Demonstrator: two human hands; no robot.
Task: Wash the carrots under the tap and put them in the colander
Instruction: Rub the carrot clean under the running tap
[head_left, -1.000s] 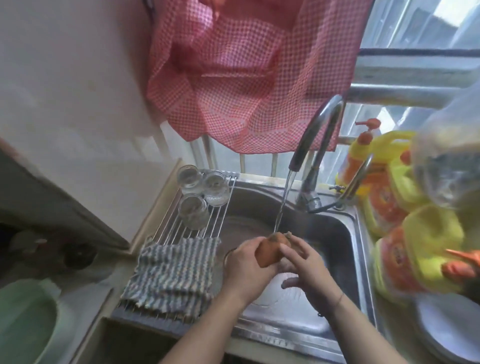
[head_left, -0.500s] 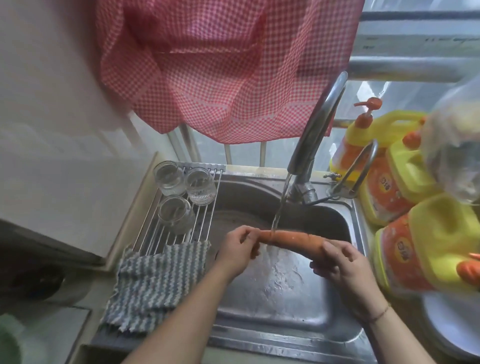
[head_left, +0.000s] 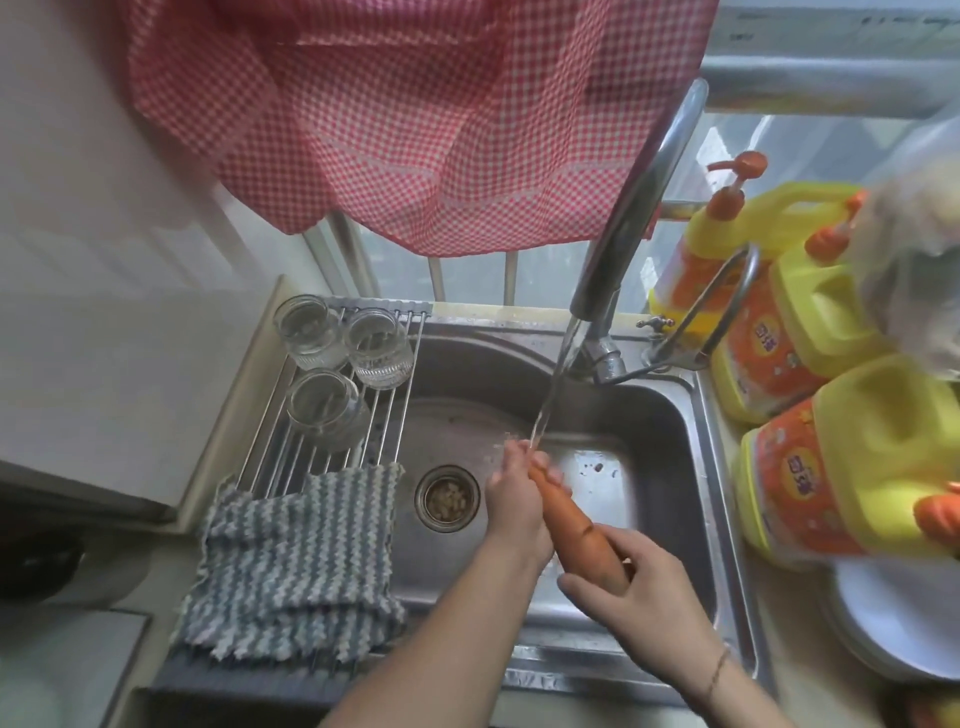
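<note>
- Carrot (head_left: 574, 535) held slantwise over the middle of the sink (head_left: 670, 415), thin tip under the tap (head_left: 631, 208) stream.
- Left hand (head_left: 517, 506) curled round the thin end.
- Right hand (head_left: 639, 592) gripping the thick end, nearer the sink's front edge.
- Drain (head_left: 447, 498) just left of the hands.

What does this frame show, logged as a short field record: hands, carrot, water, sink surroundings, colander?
left hand: grips the carrot's far end, under the stream
right hand: holds the carrot's near end
carrot: over the sink, pointing away from the person
tap: running, water lands at the left hand
sink: steel, drain strainer left of the hands
rack: three glasses, striped cloth
right counter: yellow detergent jugs
colander: not in view
</note>
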